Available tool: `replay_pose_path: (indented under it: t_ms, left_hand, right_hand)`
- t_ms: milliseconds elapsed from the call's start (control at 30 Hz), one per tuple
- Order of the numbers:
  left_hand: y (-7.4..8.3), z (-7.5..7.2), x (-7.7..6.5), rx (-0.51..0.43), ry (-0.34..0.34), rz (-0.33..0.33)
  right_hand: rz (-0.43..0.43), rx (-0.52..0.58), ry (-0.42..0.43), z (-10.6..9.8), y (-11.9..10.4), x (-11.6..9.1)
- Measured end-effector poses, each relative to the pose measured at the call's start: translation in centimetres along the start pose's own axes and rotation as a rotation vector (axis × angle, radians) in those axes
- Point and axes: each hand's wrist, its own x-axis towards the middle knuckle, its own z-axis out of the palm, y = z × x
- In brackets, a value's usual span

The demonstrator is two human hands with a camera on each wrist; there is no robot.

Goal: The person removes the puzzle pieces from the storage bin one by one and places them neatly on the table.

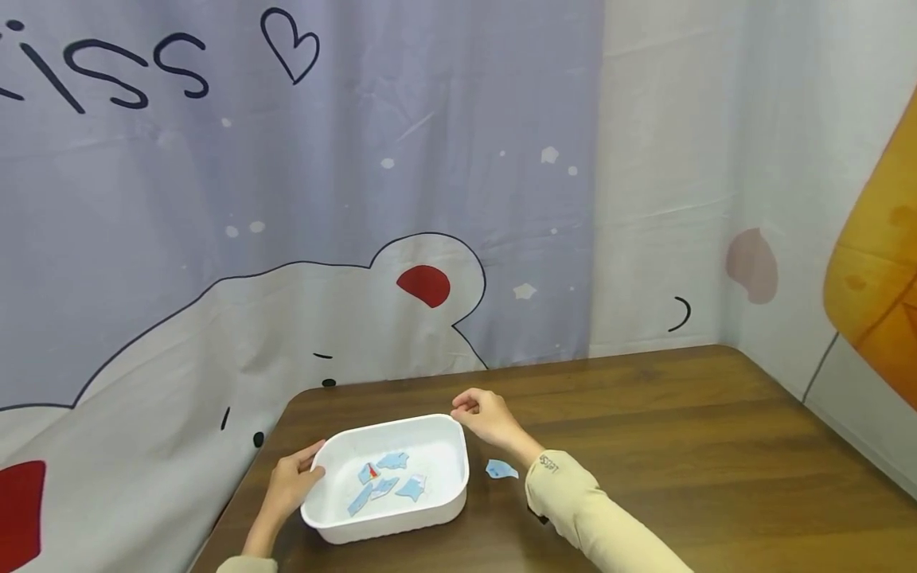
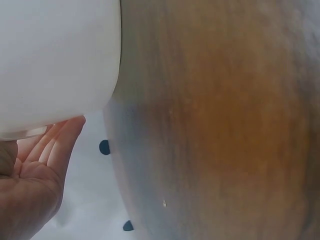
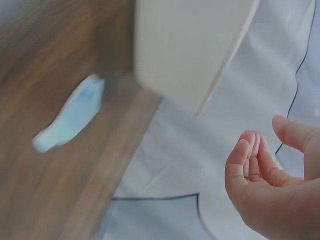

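A dark wood counter (image 1: 666, 446) spans the lower half of the frame, and a white tub (image 1: 440, 458) stands on it, left of lower centre. The left grip (image 1: 286, 481) holds the tub's left end, fingers along the outer wall. The right grip (image 1: 487, 416) hangs by its upper right corner, loosely curled around nothing (thumb and fingertips stand apart in the right wrist view). Below that hand, just right of the tub, lies a loose blue piece (image 1: 500, 469), long axis roughly left to right; the right grip is nearer. Inside the tub lie about five tub pieces (image 1: 411, 488), one red-patched.
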Motion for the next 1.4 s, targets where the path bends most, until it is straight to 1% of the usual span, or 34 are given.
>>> replay_pose_path:
  t_ms: [167, 433, 567, 733, 833, 1000, 1167, 1267, 1400]
  left_hand:
    - [0.1, -0.1, 0.0, -0.008, 0.003, 0.001]
    - [0.1, -0.1, -0.3, -0.040, 0.012, 0.014]
    - [-0.1, -0.1, -0.4, -0.059, 0.011, 0.027]
    - [0.2, -0.1, -0.3, -0.049, 0.010, 0.027]
    - [0.2, -0.1, -0.3, -0.052, 0.010, 0.030]
    - [0.1, -0.1, -0.4, -0.051, 0.023, 0.017]
    - [0.2, 0.2, -0.3, -0.061, 0.007, 0.028]
    - [0.2, 0.2, -0.1, -0.070, 0.015, 0.030]
    - [0.0, 0.0, -0.2, -0.075, 0.018, 0.019]
  right_hand:
    - [-0.010, 0.016, -0.066, 2.0, -1.7, 1.0]
    - [0.063, 0.036, -0.152, 5.8, -3.2, 2.2]
    - [0.079, 0.050, -0.173, 7.6, -4.1, 2.3]
    - [0.104, 0.038, -0.190, 9.1, -5.0, 2.6]
    - [0.136, 0.033, -0.190, 10.1, -4.7, 2.9]
    - [0.147, 0.005, -0.176, 11.9, -3.2, 2.8]
    - [0.182, -0.020, -0.128, 12.5, -1.8, 2.6]
    - [0.154, -0.015, -0.110, 12.6, -1.2, 2.8]
    - [0.115, -0.005, -0.120, 12.9, -0.7, 2.9]
